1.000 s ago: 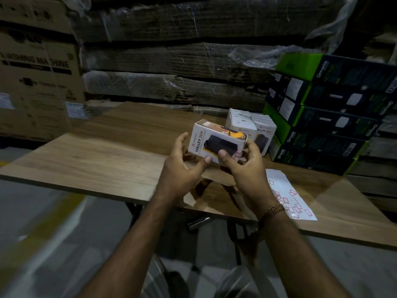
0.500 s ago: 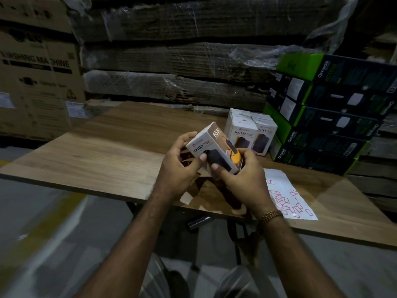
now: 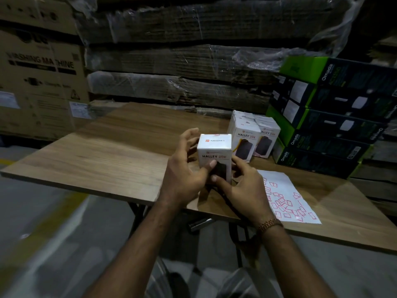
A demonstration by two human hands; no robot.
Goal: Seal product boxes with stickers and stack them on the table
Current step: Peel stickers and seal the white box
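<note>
Currently the white product box (image 3: 214, 157) stands upright between both hands, over the near edge of the wooden table (image 3: 107, 155); whether its base touches the top cannot be told. Step in hand, by my reading: checking or pressing the seal on the top flap before stacking.

To do it well: keep the box square, rub the sticker flat across the flap seam, then set it flush beside the sealed boxes (image 3: 253, 136) standing further back.

Left hand (image 3: 184, 175): thumb pressed on the front face, fingers curled round the left side and back.

Right hand (image 3: 242, 190): thumb across the lower front, fingers wrapping the right side.

Sticker sheet (image 3: 287, 196) lies just right of the hands.
</note>
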